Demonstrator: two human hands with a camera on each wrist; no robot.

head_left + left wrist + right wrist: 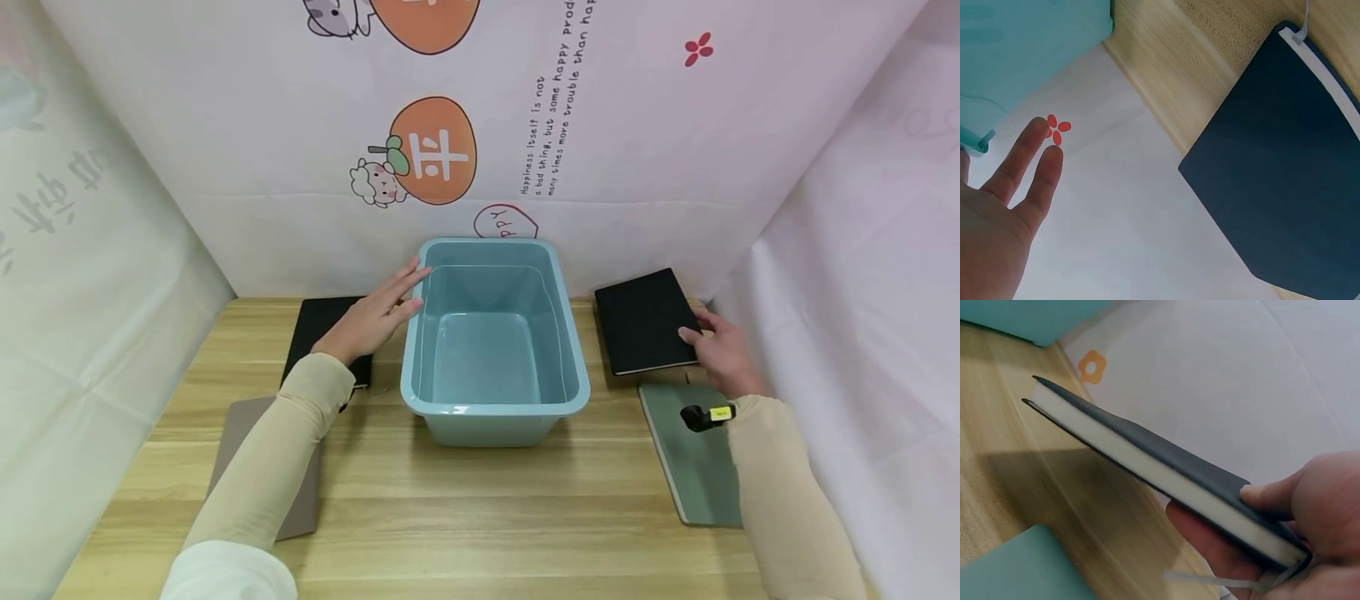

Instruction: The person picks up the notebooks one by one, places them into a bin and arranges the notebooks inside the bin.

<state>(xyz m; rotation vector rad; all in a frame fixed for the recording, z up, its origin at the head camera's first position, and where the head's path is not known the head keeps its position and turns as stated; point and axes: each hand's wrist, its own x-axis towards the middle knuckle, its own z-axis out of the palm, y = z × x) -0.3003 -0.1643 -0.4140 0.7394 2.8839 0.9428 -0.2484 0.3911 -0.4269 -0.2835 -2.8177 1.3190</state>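
Observation:
My right hand [722, 354] grips a black notebook [647, 321] at its right edge, thumb on the cover and fingers underneath. In the right wrist view the notebook [1135, 453] is tilted and lifted over the wood, its cream page edges and a pale ribbon showing. A blue-green plastic basin [487, 410] stands in the middle of the table, with nothing inside. With fingers extended, my left hand [371, 321] is at the basin's left rim. Below that hand lies another black notebook [318, 329], partly hidden by the forearm.
A green notebook [693, 467] lies at the right, partly under the right forearm. At the left, a grey-brown notebook [300, 500] is partly covered by the left sleeve. White printed cloth [637, 125] hangs behind the wooden table [480, 517] and along both sides.

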